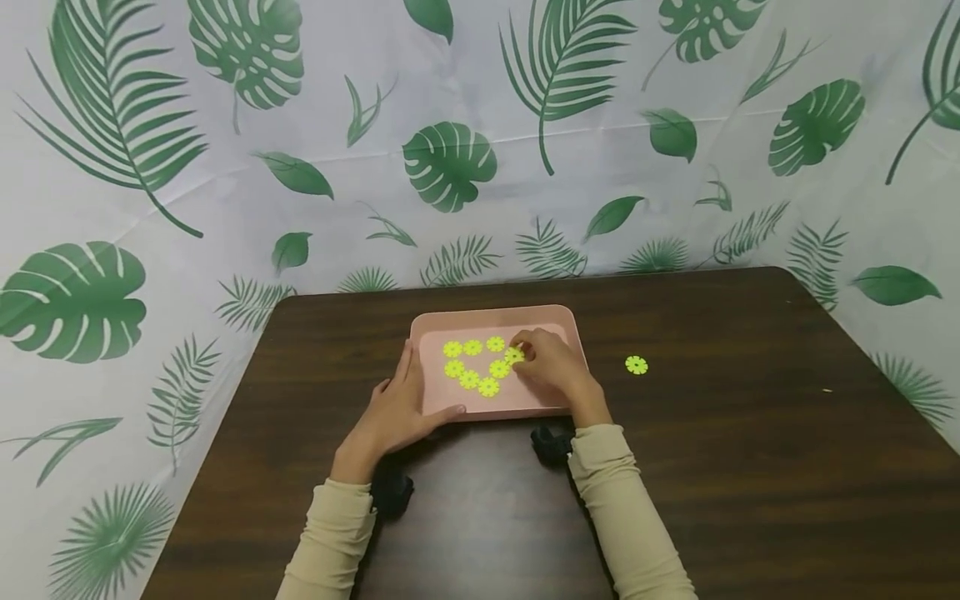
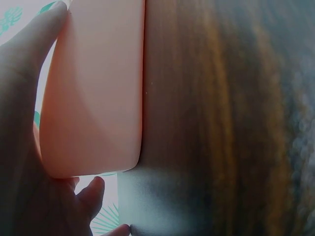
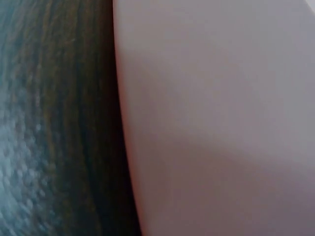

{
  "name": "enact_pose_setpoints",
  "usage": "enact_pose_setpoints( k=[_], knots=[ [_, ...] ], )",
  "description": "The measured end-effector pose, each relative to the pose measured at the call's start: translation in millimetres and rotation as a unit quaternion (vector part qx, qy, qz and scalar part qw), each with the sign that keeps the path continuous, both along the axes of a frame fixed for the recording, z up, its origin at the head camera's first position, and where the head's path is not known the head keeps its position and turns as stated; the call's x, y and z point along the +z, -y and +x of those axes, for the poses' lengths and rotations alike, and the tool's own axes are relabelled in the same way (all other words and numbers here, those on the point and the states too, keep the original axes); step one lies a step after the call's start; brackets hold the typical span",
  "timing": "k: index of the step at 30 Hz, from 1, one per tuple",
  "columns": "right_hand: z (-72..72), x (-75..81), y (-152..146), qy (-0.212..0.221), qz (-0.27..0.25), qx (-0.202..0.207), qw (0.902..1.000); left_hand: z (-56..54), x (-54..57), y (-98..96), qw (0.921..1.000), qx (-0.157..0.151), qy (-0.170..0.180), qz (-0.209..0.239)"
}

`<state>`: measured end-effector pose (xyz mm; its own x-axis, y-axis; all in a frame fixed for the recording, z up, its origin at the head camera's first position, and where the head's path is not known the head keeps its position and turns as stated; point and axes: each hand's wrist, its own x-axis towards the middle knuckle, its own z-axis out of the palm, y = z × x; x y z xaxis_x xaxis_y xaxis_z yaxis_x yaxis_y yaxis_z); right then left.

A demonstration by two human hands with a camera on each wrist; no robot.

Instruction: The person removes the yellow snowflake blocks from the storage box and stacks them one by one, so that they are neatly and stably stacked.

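Observation:
A shallow pink tray (image 1: 525, 406) lies on the table, with several yellow-green notched, flower-shaped discs (image 1: 468, 379) in it, laid out as a heart-like ring. My right hand (image 1: 551, 360) reaches over the tray's right side and pinches one such disc (image 1: 514, 356) at the ring's right edge. Around the tray's front left corner spreads my left hand (image 1: 393, 412), its straight fingers along the left wall and the thumb on the front rim. The left wrist view shows the tray's outer wall (image 2: 98, 98) beside that thumb. Only tray and table fill the right wrist view, fingers hidden.
One more yellow-green disc (image 1: 637, 365) lies on the dark wooden table (image 1: 750, 467), right of the tray. A small pale speck (image 1: 827, 390) is farther right. Behind the table hangs a white cloth (image 1: 360, 208) printed with green leaves.

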<state>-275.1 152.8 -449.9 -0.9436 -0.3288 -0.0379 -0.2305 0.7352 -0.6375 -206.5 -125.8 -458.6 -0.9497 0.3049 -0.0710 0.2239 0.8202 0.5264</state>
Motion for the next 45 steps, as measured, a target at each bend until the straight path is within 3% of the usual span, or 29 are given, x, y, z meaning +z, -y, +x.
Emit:
enact_pose_setpoints(
  k=[18,31,40,45],
  knots=[
    [-3.5,1.0,-1,0.005,0.0,-0.017,0.9998,-9.0,-2.4,6.6,0.9997,-0.003,-0.021,0.009],
    [1.9,-0.8,0,0.001,-0.011,-0.029,0.9995,-4.9,2.3,8.8,0.9996,0.001,-0.001,0.028],
    [9.1,-3.5,-2,-0.011,-0.015,-0.044,0.9989,0.0,2.1,7.6,0.9996,0.005,-0.009,0.027],
    [10.9,-5.8,-1,-0.032,-0.014,-0.031,0.9989,2.7,4.2,7.5,0.9995,0.004,-0.014,0.029]
  ],
)
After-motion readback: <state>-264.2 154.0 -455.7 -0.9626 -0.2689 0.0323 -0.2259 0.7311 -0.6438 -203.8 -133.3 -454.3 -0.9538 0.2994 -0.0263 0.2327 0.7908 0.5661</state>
